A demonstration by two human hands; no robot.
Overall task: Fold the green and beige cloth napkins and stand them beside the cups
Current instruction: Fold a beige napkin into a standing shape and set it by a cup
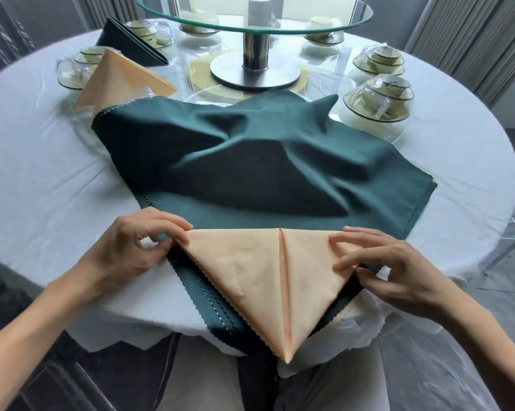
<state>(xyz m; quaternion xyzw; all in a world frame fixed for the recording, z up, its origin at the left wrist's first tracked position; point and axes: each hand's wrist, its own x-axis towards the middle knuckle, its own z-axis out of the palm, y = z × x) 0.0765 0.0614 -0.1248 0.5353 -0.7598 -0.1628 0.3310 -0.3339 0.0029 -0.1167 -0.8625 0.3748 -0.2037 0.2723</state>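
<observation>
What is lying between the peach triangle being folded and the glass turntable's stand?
In the head view, a loose, rumpled green napkin covers the stretch between the peach triangle and the stand; the triangle lies on its near edge.

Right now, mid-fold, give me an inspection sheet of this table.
Surface: round table under white cloth.
Job's things: beige napkin folded to a triangle on the green napkin stack; two finished napkins standing by cup sets.
Clutter: glass turntable; more cups.
Grippers: left hand and right hand pinch the triangle's corners.
Cables: nothing seen.
Surroundings: curtains.
</observation>
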